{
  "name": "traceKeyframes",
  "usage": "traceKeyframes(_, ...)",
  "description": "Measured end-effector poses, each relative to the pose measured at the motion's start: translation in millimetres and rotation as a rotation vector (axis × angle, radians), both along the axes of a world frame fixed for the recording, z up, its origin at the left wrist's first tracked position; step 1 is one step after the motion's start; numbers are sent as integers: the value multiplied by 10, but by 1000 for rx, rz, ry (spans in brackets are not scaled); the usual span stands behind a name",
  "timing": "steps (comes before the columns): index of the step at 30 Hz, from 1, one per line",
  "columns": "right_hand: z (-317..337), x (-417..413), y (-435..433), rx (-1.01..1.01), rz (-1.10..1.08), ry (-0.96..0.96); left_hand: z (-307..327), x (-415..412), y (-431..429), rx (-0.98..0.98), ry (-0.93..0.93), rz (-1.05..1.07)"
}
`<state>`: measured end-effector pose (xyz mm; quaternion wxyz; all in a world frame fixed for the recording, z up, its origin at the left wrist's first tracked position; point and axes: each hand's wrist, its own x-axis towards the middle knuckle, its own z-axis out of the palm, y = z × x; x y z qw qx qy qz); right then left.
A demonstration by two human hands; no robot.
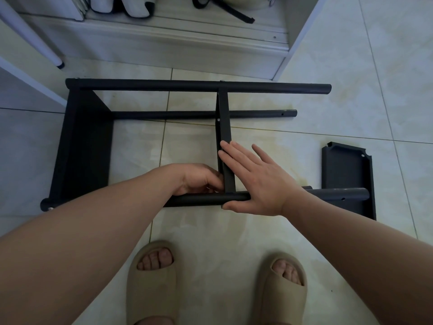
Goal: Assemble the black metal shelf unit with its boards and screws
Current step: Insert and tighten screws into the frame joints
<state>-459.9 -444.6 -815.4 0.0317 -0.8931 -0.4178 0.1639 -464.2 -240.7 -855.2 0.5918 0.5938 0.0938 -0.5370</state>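
Note:
The black shelf frame point(164, 85) lies on its side on the tiled floor, with one board point(84, 141) fixed at its left end. A middle board point(223, 118) stands on edge between the far tube and the near tube point(199, 199). My right hand point(255, 179) lies flat with straight fingers against the middle board's right face, its thumb under the near tube. My left hand point(199, 179) is curled at the board's lower left corner, where board meets tube; what its fingertips hold is hidden. A loose third board point(346, 170) lies on the floor to the right.
A white cabinet base point(164, 45) and a white table leg point(35, 41) stand beyond the frame. My feet in beige slippers point(152, 280) are on the tiles just in front of the near tube. A lower tube point(257, 113) of the frame ends at the right with a screw hole.

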Motion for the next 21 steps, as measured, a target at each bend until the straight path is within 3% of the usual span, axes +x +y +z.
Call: traceKeyframes(21,10,-2,-1,-5,3,0,-6,-15,-14,-2,4,-15)
